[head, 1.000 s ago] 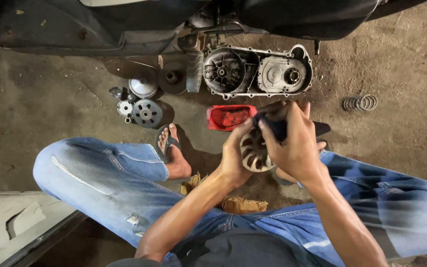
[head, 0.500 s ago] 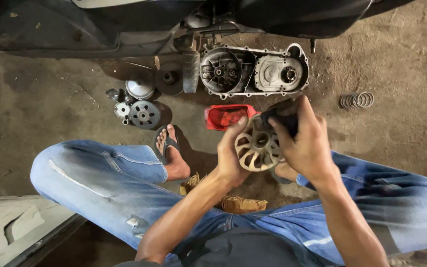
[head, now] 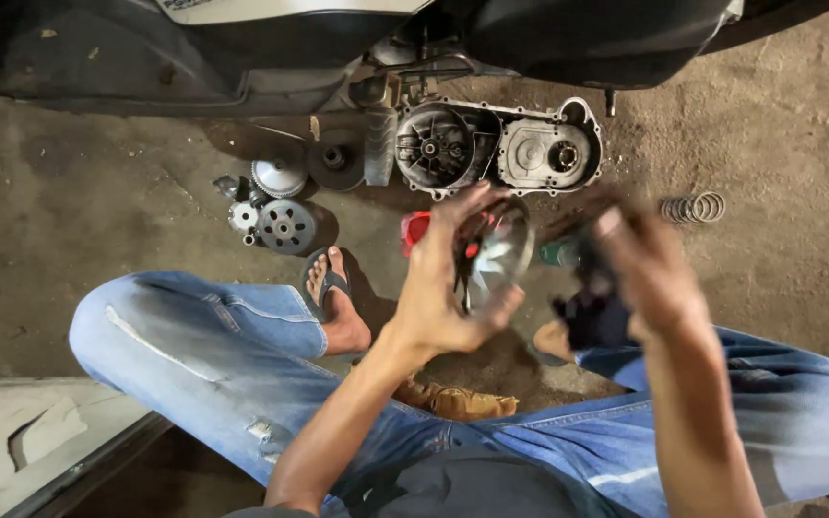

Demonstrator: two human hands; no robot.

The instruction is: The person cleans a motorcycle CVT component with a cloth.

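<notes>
My left hand (head: pixel 443 288) grips a round finned metal pulley disc (head: pixel 499 257), held on edge and blurred by motion, above my knees. My right hand (head: pixel 640 269) is to its right, closed on a dark rag (head: pixel 595 317), and is apart from the disc. Both hands hover over a red tray (head: pixel 416 228) on the dirt floor. Beyond them lies the grey engine side cover (head: pixel 496 146) with two round openings, under a dark scooter body (head: pixel 242 48).
Loose round metal parts and gears (head: pixel 280 206) lie at the left on the floor. A coil spring (head: pixel 693 206) rests at the right. My legs in blue jeans (head: pixel 213 336) and sandalled foot (head: pixel 333 293) frame the work spot. A brown cloth (head: pixel 453 401) lies under me.
The disc has turned from facing me to edge-on in my left hand. My right hand with the rag has pulled off the disc to the right.
</notes>
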